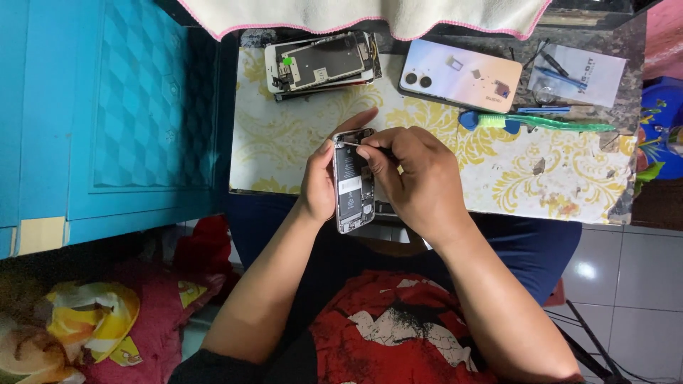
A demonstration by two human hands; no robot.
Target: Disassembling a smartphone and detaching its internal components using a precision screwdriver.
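My left hand (318, 178) grips an opened phone body (352, 186) by its left edge, thumb up near its top, with the battery and inner parts showing. My right hand (413, 174) pinches a thin tool (354, 144) whose tip touches the upper part of the phone. Both hands hover over the near edge of a small table (569, 185) with a white and yellow floral cover.
A removed phone screen assembly (320, 62) lies at the table's back left. A pale phone (459, 75) lies back down beside it. A green toothbrush (548, 124), blue picks, a white paper (587, 71) with tools sit at right. A blue cabinet (114, 114) stands left.
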